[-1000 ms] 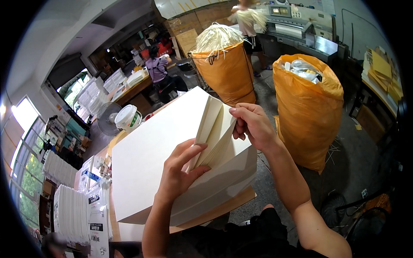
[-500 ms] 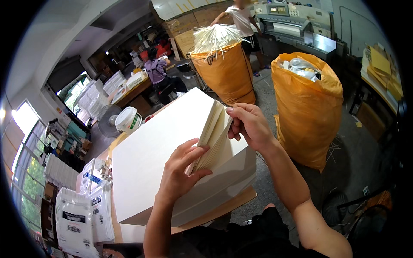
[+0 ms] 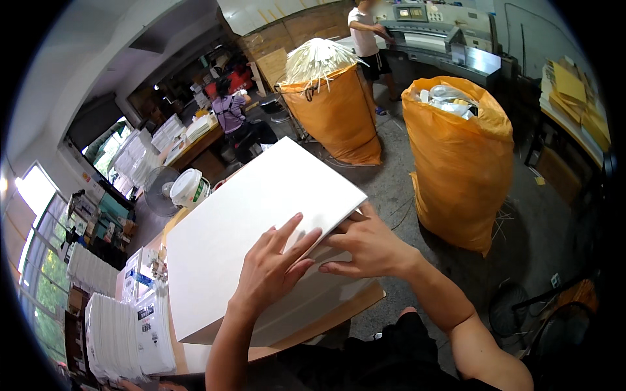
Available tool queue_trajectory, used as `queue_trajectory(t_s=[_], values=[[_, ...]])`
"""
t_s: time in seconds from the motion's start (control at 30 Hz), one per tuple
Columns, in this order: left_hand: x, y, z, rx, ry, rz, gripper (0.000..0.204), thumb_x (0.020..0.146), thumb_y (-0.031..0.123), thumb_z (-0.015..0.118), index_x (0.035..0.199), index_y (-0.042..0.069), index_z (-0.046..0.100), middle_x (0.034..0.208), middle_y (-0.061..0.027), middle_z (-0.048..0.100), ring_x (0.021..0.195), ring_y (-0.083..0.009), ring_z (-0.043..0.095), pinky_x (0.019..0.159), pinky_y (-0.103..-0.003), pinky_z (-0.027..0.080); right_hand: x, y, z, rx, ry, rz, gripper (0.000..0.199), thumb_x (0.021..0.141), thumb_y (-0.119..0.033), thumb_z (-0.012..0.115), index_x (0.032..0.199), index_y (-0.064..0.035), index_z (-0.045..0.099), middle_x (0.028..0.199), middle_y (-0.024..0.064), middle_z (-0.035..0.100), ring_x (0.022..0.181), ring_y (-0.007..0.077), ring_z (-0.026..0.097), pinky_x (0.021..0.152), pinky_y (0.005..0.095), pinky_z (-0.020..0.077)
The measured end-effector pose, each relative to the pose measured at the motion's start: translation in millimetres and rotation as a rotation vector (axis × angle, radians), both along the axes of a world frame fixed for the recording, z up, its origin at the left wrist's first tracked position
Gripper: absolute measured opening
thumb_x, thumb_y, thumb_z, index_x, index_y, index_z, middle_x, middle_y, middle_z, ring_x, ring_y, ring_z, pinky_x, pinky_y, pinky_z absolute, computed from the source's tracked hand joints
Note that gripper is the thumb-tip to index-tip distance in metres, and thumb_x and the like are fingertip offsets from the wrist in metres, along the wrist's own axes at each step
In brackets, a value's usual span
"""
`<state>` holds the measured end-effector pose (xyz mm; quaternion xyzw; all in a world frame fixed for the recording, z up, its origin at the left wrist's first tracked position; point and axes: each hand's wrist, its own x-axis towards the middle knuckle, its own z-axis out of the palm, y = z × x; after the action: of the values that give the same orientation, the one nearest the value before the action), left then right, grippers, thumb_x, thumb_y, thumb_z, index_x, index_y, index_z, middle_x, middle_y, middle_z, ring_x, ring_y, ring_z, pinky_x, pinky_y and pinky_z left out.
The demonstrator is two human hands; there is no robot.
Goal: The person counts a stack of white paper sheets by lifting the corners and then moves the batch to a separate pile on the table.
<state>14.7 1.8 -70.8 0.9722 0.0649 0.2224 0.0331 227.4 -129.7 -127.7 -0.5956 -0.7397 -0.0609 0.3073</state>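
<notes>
A thick stack of large white paper sheets (image 3: pixel 228 241) lies in front of me, its top smooth and flat. My left hand (image 3: pixel 270 264) rests on the top near the front edge, fingers spread and thumb along the edge. At the right part of that edge is my right hand (image 3: pixel 375 244), with its fingers stretched against the sheet edges and its thumb apart, lower down. Some right fingertips are hidden at the corner, so I cannot see whether they reach between sheets. No sheet shows pinched in either hand.
Beyond the stack stand an orange sack (image 3: pixel 336 120) heaped with paper strips and another orange sack (image 3: pixel 460 169) of scrap. A white bucket (image 3: pixel 190 188) and a fan (image 3: pixel 161 191) are at the left. Bundled paper (image 3: pixel 111 335) sits nearby. Two people work farther back.
The fanned, lifted sheets now lie flat on the stack. My right hand has opened from its pinch and moved down to the edge. The person at the back has turned from the sack toward the machine.
</notes>
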Motion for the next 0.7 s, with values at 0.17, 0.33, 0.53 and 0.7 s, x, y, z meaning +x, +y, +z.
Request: queue_trajectory(t_s=[0.17, 0.33, 0.53, 0.7], values=[[10.6, 4.9, -1.8, -0.013, -0.032, 0.073, 0.072, 0.086, 0.015, 0.083, 0.151, 0.011, 0.054, 0.145, -0.0204, 0.061, 0.123, -0.0397, 0.066, 0.101, -0.047, 0.056, -1.6, 3.3, -3.5, 0.179, 0.040, -0.009, 0.053, 0.098, -0.057, 0.066, 0.118, -0.0085, 0.074, 0.131, 0.0169, 0.068, 0.135, 0.0345, 0.054, 0.118, 0.0616, 0.0243], [12.4, 11.3, -6.6, 0.011, -0.084, 0.132, 0.077, 0.085, 0.021, 0.085, 0.152, 0.009, 0.051, 0.126, -0.0209, 0.068, 0.112, -0.0370, 0.070, 0.095, -0.045, 0.058, 26.5, -7.8, -2.1, 0.163, 0.574, -0.030, 0.039, 0.100, -0.042, 0.068, 0.101, -0.0039, 0.076, 0.101, 0.0151, 0.075, 0.101, 0.0312, 0.072, 0.094, 0.0448, 0.0539], [16.6, 6.2, 9.0, -0.009, 0.110, 0.169, 0.067, 0.091, 0.015, 0.076, 0.153, 0.012, 0.051, 0.129, -0.0212, 0.064, 0.100, -0.0368, 0.073, 0.087, -0.047, 0.059, 63.1, -12.6, 26.1, -0.217, 0.382, -0.360, 0.046, 0.101, -0.041, 0.064, 0.085, 0.0012, 0.070, 0.080, 0.0200, 0.071, 0.079, 0.0380, 0.071, 0.072, 0.0451, 0.0545], [22.7, 14.0, 30.1, 0.072, 0.108, 0.075, 0.060, 0.096, 0.005, 0.064, 0.147, 0.036, 0.059, 0.144, -0.0255, 0.060, 0.090, -0.0301, 0.077, 0.077, -0.039, 0.063, 33.6, 23.6, 42.6, 0.062, 0.747, -0.223, 0.046, 0.099, -0.036, 0.069, 0.078, 0.0036, 0.061, 0.067, 0.0183, 0.063, 0.064, 0.0271, 0.066, 0.062, 0.0417, 0.0519]])
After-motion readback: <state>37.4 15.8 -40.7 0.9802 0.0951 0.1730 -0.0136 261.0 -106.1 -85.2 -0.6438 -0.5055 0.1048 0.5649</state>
